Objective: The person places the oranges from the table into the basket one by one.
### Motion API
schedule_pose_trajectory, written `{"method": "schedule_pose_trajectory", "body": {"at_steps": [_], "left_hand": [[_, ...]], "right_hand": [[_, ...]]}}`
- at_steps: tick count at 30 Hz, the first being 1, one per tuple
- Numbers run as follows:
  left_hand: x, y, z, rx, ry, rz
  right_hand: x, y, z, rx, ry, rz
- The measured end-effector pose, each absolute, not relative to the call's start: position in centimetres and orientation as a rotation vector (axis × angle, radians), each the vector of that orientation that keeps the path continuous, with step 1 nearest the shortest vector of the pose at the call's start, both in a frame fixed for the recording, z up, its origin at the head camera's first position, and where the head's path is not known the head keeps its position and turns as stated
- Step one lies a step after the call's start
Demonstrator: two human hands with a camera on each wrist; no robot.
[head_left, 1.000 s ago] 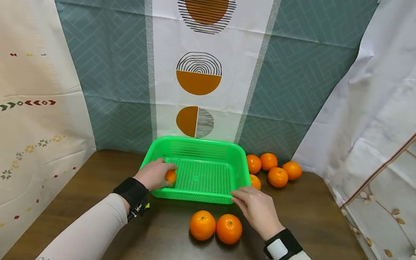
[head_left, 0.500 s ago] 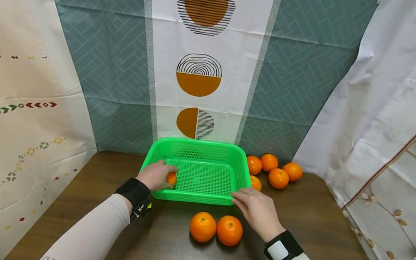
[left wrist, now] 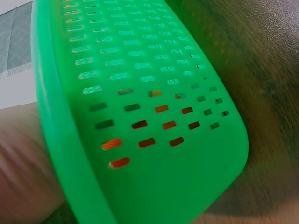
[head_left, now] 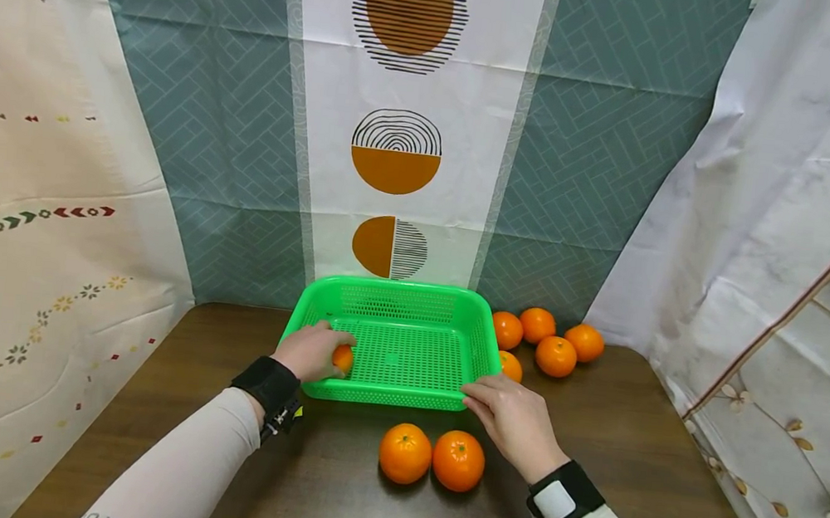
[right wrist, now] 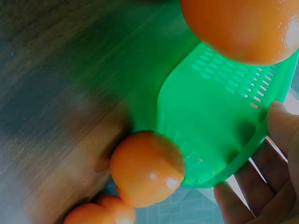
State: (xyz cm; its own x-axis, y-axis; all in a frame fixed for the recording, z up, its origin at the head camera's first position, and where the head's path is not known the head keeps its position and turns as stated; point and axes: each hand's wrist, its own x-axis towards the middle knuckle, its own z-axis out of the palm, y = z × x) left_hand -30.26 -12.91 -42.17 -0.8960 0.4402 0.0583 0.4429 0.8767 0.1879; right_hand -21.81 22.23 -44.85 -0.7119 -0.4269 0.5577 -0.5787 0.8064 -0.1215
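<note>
A shallow green plastic basket (head_left: 387,396) with slotted walls stands at the back of the table. My left hand (head_left: 312,349) reaches over its left front corner and holds a small orange (head_left: 343,358) inside, largely covered by the fingers. Through the slots of the basket wall (left wrist: 154,186) in the left wrist view, bits of orange show. At the front right corner, my right hand (head_left: 511,412) grips the rim. In the right wrist view its thumb and fingers (right wrist: 280,123) lie on either side of the green rim (right wrist: 243,161).
Two oranges, a left one (head_left: 405,453) and a right one (head_left: 459,461), sit side by side on the brown table (head_left: 332,493) in front of the basket. Several more oranges (head_left: 556,355) cluster to its right. A patterned cloth (head_left: 394,240) hangs right behind.
</note>
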Motion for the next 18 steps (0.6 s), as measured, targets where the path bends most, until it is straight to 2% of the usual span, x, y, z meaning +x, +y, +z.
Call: {"method": "schedule_pose_trajectory", "body": {"at_steps": [18], "left_hand": [[-30.01, -12.78, -41.9, -0.691, -3.032, -0.302]], "right_hand": [[-21.85, 22.36, -44.89, 0.756, -2.465, 0.397]]}}
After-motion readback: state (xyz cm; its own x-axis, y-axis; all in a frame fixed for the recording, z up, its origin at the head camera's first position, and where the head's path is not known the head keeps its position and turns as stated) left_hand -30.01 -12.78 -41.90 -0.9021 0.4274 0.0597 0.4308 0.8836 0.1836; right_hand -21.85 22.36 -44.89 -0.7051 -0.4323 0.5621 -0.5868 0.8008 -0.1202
